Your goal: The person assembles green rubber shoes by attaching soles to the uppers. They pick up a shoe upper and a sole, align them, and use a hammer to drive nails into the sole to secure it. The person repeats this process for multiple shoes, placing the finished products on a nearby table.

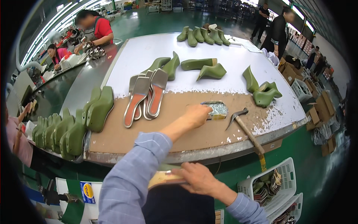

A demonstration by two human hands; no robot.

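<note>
My left hand [197, 115] reaches over the table to a small open box [219, 109] of shiny metal bits, perhaps tacks. Its fingers are drawn together at the box's left edge; whatever they pinch is too small to make out. Down at my lap, my right hand [199, 179] grips a green shoe last [168, 167] with a tan insole piece on it, partly hidden by my left sleeve. To the right of the box lies a hammer [246, 130], its wooden handle sticking out past the table's front edge. Left of my hand, several silver-edged insoles [141, 91] lie stacked.
Several green lasts [210, 70] lie or stand across the white-and-brown table [112, 143]. More lasts [100, 108] line its left side. White baskets [287, 175] of shoe parts stand at lower right. A person in red [102, 30] works beyond the left counter; others stand behind.
</note>
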